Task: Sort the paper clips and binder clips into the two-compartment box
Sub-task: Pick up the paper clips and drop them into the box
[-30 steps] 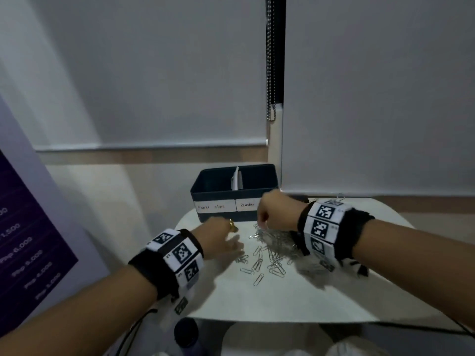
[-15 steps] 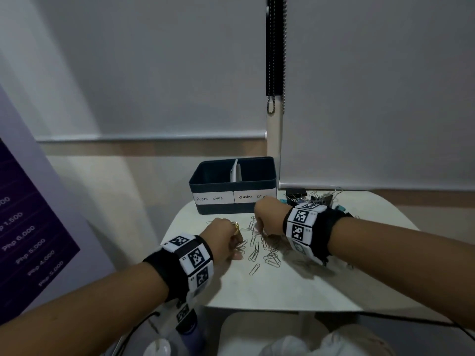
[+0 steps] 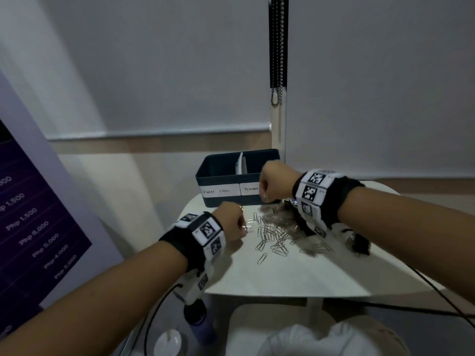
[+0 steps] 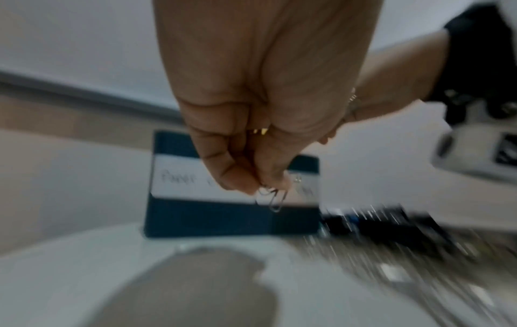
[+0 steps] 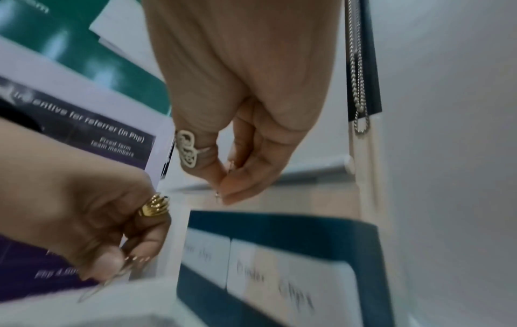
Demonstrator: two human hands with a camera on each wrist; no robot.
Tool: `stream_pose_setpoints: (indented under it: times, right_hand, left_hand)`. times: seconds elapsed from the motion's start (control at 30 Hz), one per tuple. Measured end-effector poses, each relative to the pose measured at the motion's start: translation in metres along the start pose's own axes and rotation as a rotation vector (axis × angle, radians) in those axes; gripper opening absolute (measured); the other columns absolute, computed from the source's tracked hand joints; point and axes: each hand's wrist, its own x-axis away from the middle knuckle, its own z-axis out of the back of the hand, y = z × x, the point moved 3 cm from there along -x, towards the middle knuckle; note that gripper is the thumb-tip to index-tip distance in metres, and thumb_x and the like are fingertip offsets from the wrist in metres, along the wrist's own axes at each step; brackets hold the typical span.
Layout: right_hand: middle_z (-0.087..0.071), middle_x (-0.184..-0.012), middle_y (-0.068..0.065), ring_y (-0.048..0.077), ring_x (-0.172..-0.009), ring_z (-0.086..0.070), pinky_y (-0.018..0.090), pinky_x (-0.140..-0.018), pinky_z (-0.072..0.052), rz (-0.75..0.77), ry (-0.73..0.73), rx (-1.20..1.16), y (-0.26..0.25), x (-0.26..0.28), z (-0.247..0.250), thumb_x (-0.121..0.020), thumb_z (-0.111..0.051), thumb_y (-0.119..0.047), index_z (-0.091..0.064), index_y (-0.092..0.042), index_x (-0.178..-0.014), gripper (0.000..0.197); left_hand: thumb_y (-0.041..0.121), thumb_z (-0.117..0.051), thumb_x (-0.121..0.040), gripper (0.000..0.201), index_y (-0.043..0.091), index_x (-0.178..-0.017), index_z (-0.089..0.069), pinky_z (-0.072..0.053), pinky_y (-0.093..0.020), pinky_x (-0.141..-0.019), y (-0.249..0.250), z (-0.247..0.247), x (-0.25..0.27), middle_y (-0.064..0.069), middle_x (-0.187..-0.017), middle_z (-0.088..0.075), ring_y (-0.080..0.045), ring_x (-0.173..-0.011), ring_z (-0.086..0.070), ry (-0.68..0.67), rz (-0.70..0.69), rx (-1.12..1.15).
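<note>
A dark blue two-compartment box (image 3: pixel 226 176) stands at the back of the white table (image 3: pixel 308 276), labelled "Paper clips" on the left and "Binder" on the right. Several silver paper clips (image 3: pixel 272 232) lie spread in front of it. Black binder clips (image 4: pixel 372 221) lie to the right of the box, mostly hidden under my right wrist in the head view. My left hand (image 3: pixel 243 227) hovers just left of the pile and pinches a few paper clips (image 4: pixel 275 199). My right hand (image 3: pixel 266 196) is raised before the "Binder" label, thumb and finger pinching a thin wire clip (image 5: pixel 218 194), mostly hidden.
Roller blinds with a bead chain (image 3: pixel 276 73) hang behind the box. A purple poster (image 3: pixel 30 227) stands at the left. A dark bottle (image 3: pixel 198 319) stands on the floor under the table's front-left edge. A black cable (image 3: pixel 437 289) runs off the table's right side.
My right hand has lifted off the pile and moved up to the front of the box. The left hand has risen slightly with clips pinched in it.
</note>
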Motion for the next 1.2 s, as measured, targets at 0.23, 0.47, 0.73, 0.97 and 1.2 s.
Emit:
stream_pose_setpoints:
  times: [0.23, 0.47, 0.73, 0.97, 1.2]
  right_hand:
    - [-0.072, -0.096, 0.010, 0.015, -0.081, -0.065, 0.023, -0.075, -0.055, 0.049, 0.196, -0.294, -0.036, -0.058, 0.042, -0.080, -0.068, -0.007, -0.071, 0.000, -0.091, 0.013]
    - [-0.070, -0.110, 0.011, 0.024, -0.101, -0.066, 0.032, -0.092, -0.053, -0.021, 0.085, -0.100, -0.035, -0.108, 0.016, -0.084, -0.065, -0.011, -0.072, -0.003, -0.104, 0.022]
    - [-0.072, -0.099, 0.006, 0.011, -0.083, -0.061, 0.016, -0.078, -0.044, 0.168, 0.163, -0.182, -0.021, -0.053, 0.035, -0.086, -0.063, -0.010, -0.072, -0.004, -0.095, 0.014]
    - [-0.073, -0.100, 0.004, 0.013, -0.092, -0.066, 0.024, -0.090, -0.053, 0.227, -0.264, 0.080, 0.004, -0.006, -0.020, -0.083, -0.057, 0.005, -0.074, -0.007, -0.091, 0.022]
    - [-0.067, -0.102, 0.015, 0.022, -0.087, -0.058, 0.024, -0.082, -0.044, 0.126, -0.376, 0.324, 0.018, -0.011, -0.045, -0.090, -0.050, -0.008, -0.065, -0.005, -0.080, 0.018]
  left_hand:
    - [0.013, -0.059, -0.088, 0.015, 0.007, -0.093, -0.071, -0.040, -0.020, -0.077, -0.065, 0.080, -0.021, 0.000, -0.086, -0.062, -0.010, -0.083, -0.053, 0.418, 0.200, 0.323]
    - [0.014, -0.066, -0.084, 0.015, 0.006, -0.093, -0.075, -0.045, -0.024, -0.081, -0.085, 0.092, -0.063, -0.008, -0.102, -0.073, -0.021, -0.097, -0.065, 0.529, 0.315, 0.300]
    - [0.021, -0.065, -0.085, 0.023, 0.012, -0.107, -0.069, -0.043, -0.011, -0.075, -0.064, 0.090, -0.033, -0.002, -0.101, -0.063, -0.013, -0.088, -0.060, 0.651, -0.003, 0.243]
    - [0.035, -0.049, -0.093, 0.034, 0.008, -0.105, -0.067, -0.047, -0.024, -0.087, -0.042, 0.009, -0.003, -0.006, -0.105, -0.067, -0.017, -0.095, -0.062, 0.113, -0.001, 0.093]
    - [0.055, -0.017, -0.095, 0.070, 0.000, -0.115, -0.056, -0.045, -0.044, -0.096, -0.024, -0.034, -0.017, -0.021, -0.122, -0.053, -0.034, -0.113, -0.050, -0.055, 0.188, -0.037]
